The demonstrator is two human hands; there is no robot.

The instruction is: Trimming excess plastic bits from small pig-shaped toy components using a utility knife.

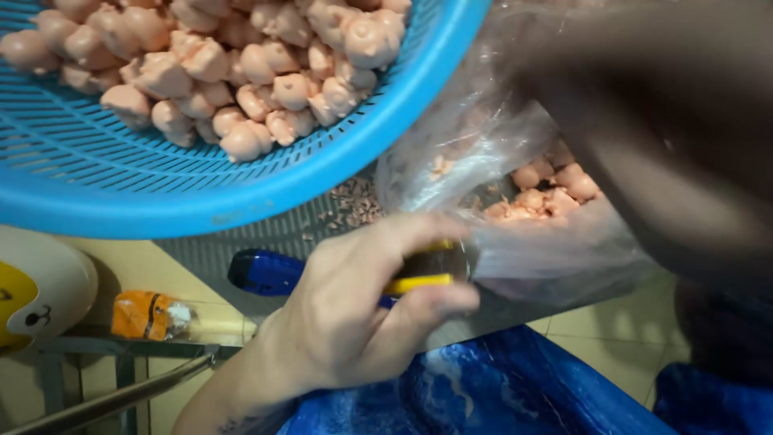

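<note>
1. Pale floor tiles [612, 338] show below us, with blue marbled cloth [499, 387] low in the middle and a grey ridged surface [266, 238] under the basket.
2. We see a blue slotted basket [241, 193] filling the upper left, tilted, and heaped with small pink figures [241, 64].
3. Our left hand [354, 314] comes up from the bottom edge; its fingers [427, 302] are curled tight around a tool [415, 282] with a yellow strip and a dark body, the thumb lying along the top.
4. That tool sits just beside the lower edge of a clear plastic bag [515, 153], and we cannot tell whether it touches the plastic.
5. More pink figures [547, 193] lie inside the bag, to the right of the basket.
6. Our right hand is a dark blur at the upper right, by the bag's far side; we cannot tell how its fingers stand or whether it grips the bag.
7. A blue handle [266, 272] juts left from behind the left hand.
8. Pink crumbs [354, 201] lie scattered on the ridged surface between basket and bag.
9. At lower left we see a white and yellow rounded thing [40, 290], an orange packet [149, 316] and a metal bar [113, 399].
</note>
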